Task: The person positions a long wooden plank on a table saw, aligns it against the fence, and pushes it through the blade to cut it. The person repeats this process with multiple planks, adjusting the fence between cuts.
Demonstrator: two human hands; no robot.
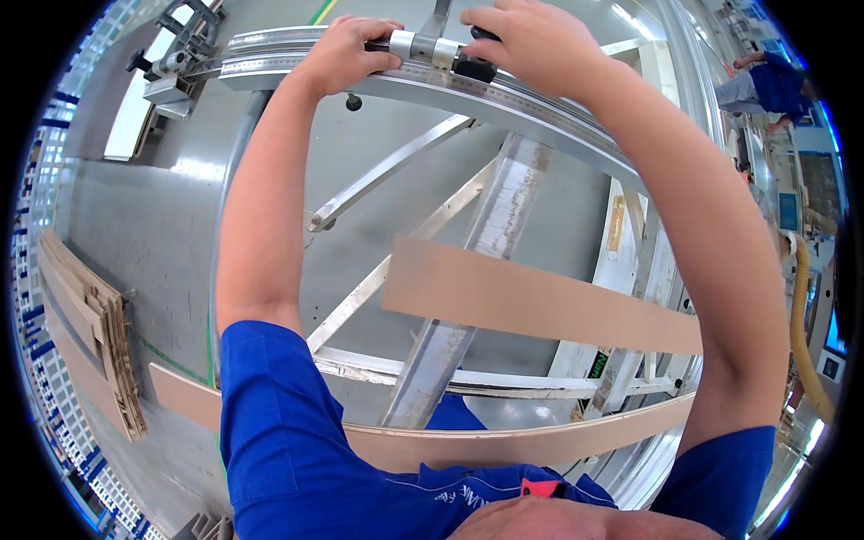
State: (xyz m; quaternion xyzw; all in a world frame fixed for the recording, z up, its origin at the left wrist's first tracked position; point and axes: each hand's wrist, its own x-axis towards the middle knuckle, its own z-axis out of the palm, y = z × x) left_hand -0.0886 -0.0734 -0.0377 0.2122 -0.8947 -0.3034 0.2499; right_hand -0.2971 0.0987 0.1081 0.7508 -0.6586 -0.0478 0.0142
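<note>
Both my arms reach to a metal rail (558, 117) with a measuring scale, at the far side. On the rail sits a sliding stop (423, 49) with silver cylindrical parts and a black block (475, 67). My left hand (346, 56) closes round a dark handle (378, 45) at the stop's left end; its fingers partly hide the handle. At the stop's right, my right hand (540, 45) has its fingers bent round a black knob (486, 34). A flat metal bar (438, 18) rises from the stop between the hands.
Below my arms, a brown board strip (531, 292) lies across the metal frame (432, 369), with another board (522, 443) against my body. Stacked boards (90, 333) stand left. A second clamp-like stop (175, 67) sits upper left. A person (774, 85) is far right, near a yellow hose (801, 333).
</note>
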